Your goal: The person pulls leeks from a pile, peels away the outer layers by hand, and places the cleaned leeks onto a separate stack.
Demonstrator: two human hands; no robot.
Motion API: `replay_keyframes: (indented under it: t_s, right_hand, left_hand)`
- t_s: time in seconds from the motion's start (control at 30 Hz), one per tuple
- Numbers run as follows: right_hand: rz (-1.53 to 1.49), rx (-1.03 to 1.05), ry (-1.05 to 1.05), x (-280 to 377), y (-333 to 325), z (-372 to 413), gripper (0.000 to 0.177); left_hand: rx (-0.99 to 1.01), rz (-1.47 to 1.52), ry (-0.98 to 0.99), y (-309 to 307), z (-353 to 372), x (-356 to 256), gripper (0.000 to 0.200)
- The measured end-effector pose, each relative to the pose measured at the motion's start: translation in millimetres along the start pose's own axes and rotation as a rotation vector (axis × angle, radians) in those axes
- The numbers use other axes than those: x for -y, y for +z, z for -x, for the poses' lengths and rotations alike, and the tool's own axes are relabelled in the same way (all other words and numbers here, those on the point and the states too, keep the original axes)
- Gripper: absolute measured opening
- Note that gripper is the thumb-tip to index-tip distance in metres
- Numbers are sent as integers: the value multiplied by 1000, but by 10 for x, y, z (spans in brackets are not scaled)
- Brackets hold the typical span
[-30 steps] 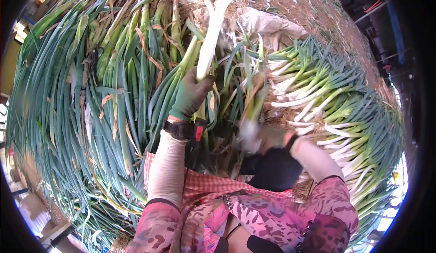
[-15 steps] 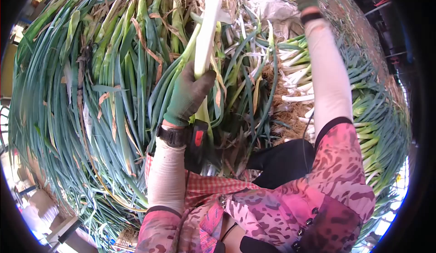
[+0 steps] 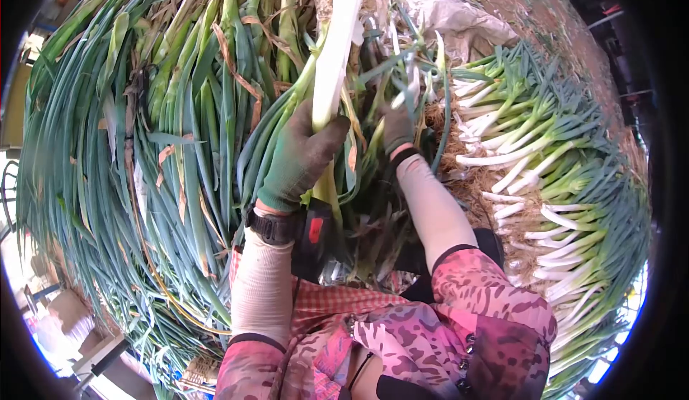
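My left hand (image 3: 305, 152), in a green and brown glove, is wrapped round a thick leek (image 3: 337, 55). The leek's white stalk points up, and its roots reach the top edge of the view. To the right of it, my right hand (image 3: 398, 126), also gloved, is low among loose leaves and stalks. Its fingers look curled near a pale stalk, but what they hold, if anything, is too small and hidden to name. A black tool with a red mark (image 3: 316, 229) sits just below my left wrist.
A big heap of long-leaved leeks (image 3: 172, 177) fills the left side. Several cleaned leeks (image 3: 531, 134) lie in a curved row on the right, white ends inward, with roots (image 3: 520, 246) beside them. A pale crumpled sack (image 3: 459, 16) lies at the top.
My right hand has come down and left from the top right, into the leaves beside the held leek. My left hand still grips its leek, slightly further right.
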State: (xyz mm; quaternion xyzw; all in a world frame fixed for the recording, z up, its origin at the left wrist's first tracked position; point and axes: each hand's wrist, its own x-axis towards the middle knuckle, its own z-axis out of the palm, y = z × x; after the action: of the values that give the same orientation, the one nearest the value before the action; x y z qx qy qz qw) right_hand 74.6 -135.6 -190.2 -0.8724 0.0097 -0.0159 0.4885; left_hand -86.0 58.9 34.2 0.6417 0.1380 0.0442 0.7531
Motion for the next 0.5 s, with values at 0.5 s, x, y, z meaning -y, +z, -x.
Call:
replay_keyframes:
  t_s: [0.5]
  right_hand:
    - [250, 458, -610, 2007, -1228, 1231, 26]
  left_hand:
    - [133, 273, 45, 176, 18, 101, 41]
